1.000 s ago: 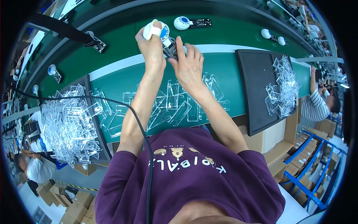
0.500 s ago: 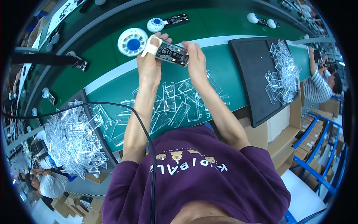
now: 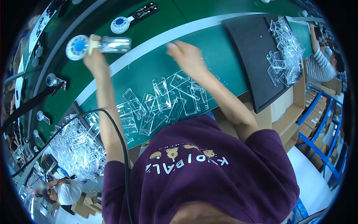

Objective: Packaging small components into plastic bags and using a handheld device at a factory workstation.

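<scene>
My left hand (image 3: 96, 56) is closed on a handheld device with a round white, vented head (image 3: 79, 46) and a blue centre. A clear plastic cover (image 3: 117, 44) reflects light over its handle. A pale yellow wrap sits around my thumb. This hand is over the green belt beyond the table. My right hand (image 3: 186, 56), smeared by motion, is above the teal table's far side. Its fingers look loosely bent and slightly apart, with nothing visible in them. Between my forearms, loose clear plastic covers (image 3: 161, 95) lie scattered on the teal table (image 3: 220, 56).
Another device with a bare circuit board (image 3: 144, 12) lies farther along the belt. At right, a black tray (image 3: 246, 48) bears a heap of clear covers (image 3: 287, 56). A larger heap (image 3: 78, 149) is at left. A black cable (image 3: 125, 149) hangs across my left arm.
My left hand has carried the device leftward from in front of me, out over the belt. My right hand has come off the device's handle and is now apart from it.
</scene>
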A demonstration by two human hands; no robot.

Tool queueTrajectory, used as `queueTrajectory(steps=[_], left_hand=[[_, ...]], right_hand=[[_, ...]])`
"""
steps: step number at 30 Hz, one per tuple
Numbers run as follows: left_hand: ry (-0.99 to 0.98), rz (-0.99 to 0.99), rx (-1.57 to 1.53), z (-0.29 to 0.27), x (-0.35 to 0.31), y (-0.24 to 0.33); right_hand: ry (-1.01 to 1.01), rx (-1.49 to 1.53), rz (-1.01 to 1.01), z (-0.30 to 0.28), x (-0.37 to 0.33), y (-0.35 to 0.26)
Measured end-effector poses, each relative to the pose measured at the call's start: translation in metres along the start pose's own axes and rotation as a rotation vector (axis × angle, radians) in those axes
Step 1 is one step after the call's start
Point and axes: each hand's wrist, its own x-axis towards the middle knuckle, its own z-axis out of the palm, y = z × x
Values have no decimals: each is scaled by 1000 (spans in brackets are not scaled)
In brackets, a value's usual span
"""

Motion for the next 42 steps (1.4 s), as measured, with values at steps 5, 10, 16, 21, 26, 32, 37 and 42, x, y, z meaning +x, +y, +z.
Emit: queueTrajectory(steps=[5,10,16,21,26,32,37,42], left_hand=[[214,375,770,-63,82,-8],[12,249,1043,-17,74,-46],[72,-107,399,26,57,-55],[47,193,207,43,24,-40],[-22,46,-23,78,-36,-2],[-100,-102,-90,85,-62,11],[-108,-80,-31,86,-67,17],[-89,-90,18,92,-77,15]], right_hand=[[117,-387,83,-49,-67,51],[147,-506,-46,-46,-84,76],[-13,275,153,-54,-69,92],[-183,488,298,-76,-14,24],[124,-359,-380,-50,31,-19],[198,-489,-619,-24,39,-22],[184,-526,-628,-26,35,-17],[174,-531,-598,-27,29,-15]])
